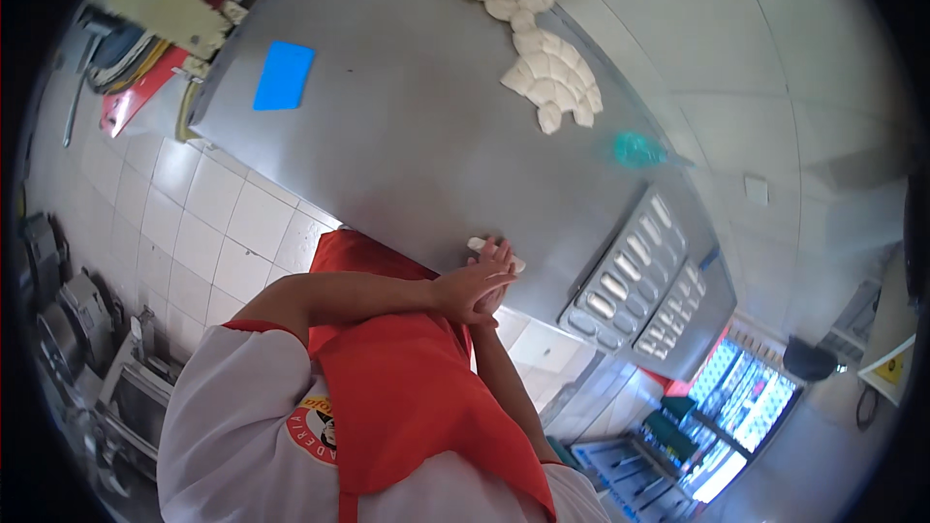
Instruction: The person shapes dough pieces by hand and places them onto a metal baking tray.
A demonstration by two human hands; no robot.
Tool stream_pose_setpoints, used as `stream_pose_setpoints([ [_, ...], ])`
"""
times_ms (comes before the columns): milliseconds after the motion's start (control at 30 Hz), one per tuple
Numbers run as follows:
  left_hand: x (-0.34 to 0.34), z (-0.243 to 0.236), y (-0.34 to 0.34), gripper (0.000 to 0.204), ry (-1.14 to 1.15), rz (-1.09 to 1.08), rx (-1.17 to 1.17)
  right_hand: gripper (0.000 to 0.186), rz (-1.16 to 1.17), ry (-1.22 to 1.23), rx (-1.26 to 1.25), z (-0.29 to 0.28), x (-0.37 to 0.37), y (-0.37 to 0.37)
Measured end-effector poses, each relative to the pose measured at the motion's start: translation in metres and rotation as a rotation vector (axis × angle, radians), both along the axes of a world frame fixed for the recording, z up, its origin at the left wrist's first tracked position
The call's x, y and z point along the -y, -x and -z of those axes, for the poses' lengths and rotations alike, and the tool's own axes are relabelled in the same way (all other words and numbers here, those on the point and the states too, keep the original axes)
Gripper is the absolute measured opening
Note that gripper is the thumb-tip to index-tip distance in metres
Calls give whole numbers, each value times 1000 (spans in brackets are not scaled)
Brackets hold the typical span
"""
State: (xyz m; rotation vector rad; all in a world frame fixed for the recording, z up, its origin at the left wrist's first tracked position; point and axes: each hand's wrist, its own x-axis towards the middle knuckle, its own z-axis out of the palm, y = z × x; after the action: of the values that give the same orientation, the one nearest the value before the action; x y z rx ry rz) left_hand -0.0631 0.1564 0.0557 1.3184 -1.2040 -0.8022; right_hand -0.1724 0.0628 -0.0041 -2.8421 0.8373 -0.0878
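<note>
A small elongated piece of pale dough (477, 244) lies on the metal table near its front edge. Its two ends show on either side of my hands. My right hand (498, 254) rests flat over the dough with fingers stretched out. Across it lies my left hand (467, 289), its fingers also extended, so that part of the right hand is hidden. Farther off on the table sits a cluster of cut dough pieces (552, 73), some still joined together.
To the right, a grey tray with oblong hollows (582, 324) holds several shaped dough pieces; a second tray (639, 347) adjoins it. A green translucent bottle (637, 149) lies by the far edge. A blue flat scraper (284, 76) is at the left. Equipment (155, 10) stands beyond the table's left end.
</note>
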Motion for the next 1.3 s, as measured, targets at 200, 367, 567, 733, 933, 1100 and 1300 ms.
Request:
stream_pose_setpoints([
  [200,49,26,-10,91,24,-91,157,56,55,211,-206,-5,31,-36],
  [367,148,42,-69,86,71,-258,348,57,155,124,-157,-2,132,-120],
  [567,221,38,-130,76,-98,-490,451,66,113,51,-447,-55,186,-174],
  [733,182,23,-89,75,-244,-312,309,70,58,-197,135,2,170,-101],
  [933,104,24,-19,80,-334,-168,551,71,-39,-270,19,-6,90,-18],
  [1100,164,30,-66,75,-276,-295,586,69,19,-75,-147,-25,148,-71],
  [1300,124,35,-56,62,-175,-77,543,70,66,-176,-75,-17,116,-45],
])
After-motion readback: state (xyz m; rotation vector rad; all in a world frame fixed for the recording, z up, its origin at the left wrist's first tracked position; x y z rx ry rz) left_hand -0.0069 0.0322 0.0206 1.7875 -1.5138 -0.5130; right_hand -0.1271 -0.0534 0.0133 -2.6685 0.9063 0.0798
